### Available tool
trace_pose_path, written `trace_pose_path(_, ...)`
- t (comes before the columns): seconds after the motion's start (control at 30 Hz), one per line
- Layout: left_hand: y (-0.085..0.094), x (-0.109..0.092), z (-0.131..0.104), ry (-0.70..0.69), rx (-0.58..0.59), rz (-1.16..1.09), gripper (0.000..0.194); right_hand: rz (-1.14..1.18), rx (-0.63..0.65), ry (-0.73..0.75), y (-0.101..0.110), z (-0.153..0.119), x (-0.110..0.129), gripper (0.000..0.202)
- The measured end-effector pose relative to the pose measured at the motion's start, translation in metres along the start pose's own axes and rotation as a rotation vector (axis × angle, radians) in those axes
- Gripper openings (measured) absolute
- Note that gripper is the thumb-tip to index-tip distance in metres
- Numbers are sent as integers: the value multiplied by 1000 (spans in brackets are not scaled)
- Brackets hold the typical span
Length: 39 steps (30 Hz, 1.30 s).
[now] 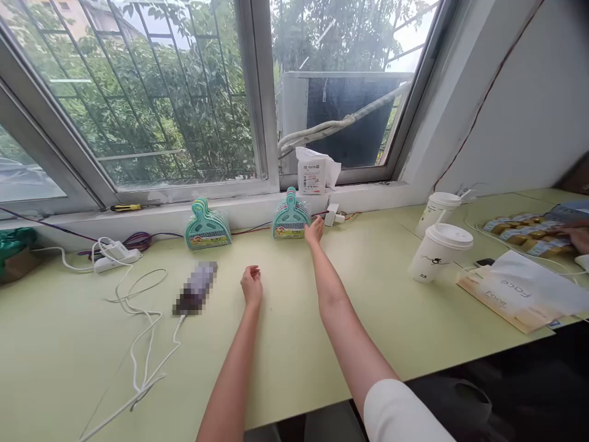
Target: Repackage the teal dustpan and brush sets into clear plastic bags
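Note:
Two stacks of small green dustpans stand upright against the sill, handles up, with yellow labels along their lower fronts. My right hand [315, 230] reaches to the right-hand dustpan stack [291, 216], its fingers stretched out along the stack's right edge; they appear to touch it. Above the tabletop, nearer to me, my left hand [251, 285] has loosely curled fingers and nothing visible in it. The left-hand dustpan stack [207, 226] is farther back and to the left of that hand, with no hand on it.
A phone [196, 288] with a white cable lies at left, near a power strip [117, 256]. A screwdriver [126, 207] and tissue pack [311, 175] sit on the sill. Lidded cups [437, 255] and a paper bag [510, 288] stand right; another person's hand [577, 236] touches packaged items.

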<state>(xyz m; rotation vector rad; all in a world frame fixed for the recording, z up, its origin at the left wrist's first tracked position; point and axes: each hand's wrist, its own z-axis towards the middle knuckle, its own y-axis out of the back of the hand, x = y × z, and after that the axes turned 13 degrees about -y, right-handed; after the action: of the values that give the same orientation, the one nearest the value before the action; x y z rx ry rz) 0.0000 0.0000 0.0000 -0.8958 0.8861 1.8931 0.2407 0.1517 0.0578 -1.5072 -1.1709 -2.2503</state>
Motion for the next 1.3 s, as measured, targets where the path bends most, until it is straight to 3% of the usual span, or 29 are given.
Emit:
trace_pose_path(0.13,-1,1,1,-48,37,71,23,-102,66,-6,-3,1,3,35)
trace_pose_path(0.3,-2,5,4,-74,22,109,20,-222,30,183,8,-4,-3,17)
trace_pose_path(0.4,-2,6,4,-66,16,76,18,-184,35,285,20,-14,-4,19)
trace_pose_path(0.57,-1,-3,3,-41,-56,-31,5,-28,186,426,51,-43,-4,21)
trace_pose_path(0.7,7,-19,1,80,-187,-297,35,165,420,341,74,-75,-15,13)
trace_pose_path(0.77,16,-28,-3,195,-102,-524,49,198,541,217,81,-93,-27,12)
trace_pose_path(0.87,27,-37,-11,344,264,-794,63,168,620,75,86,-120,-48,14)
trace_pose_path(0.9,29,-39,-14,377,357,-807,62,153,621,51,88,-128,-54,15)
trace_pose_path(0.97,29,-40,-18,418,424,-744,55,141,581,51,92,-143,-63,20)
trace_pose_path(1.07,21,-39,-20,415,315,-674,52,155,390,230,102,-165,-65,29)
trace_pose_path(1.13,15,-39,-19,386,217,-720,53,143,312,400,108,-179,-62,25)
trace_pose_path(1.23,12,-40,-17,334,116,-786,53,124,453,487,109,-197,-59,22)
trace_pose_path(1.3,13,-42,-16,322,88,-800,50,181,616,403,103,-203,-59,29)
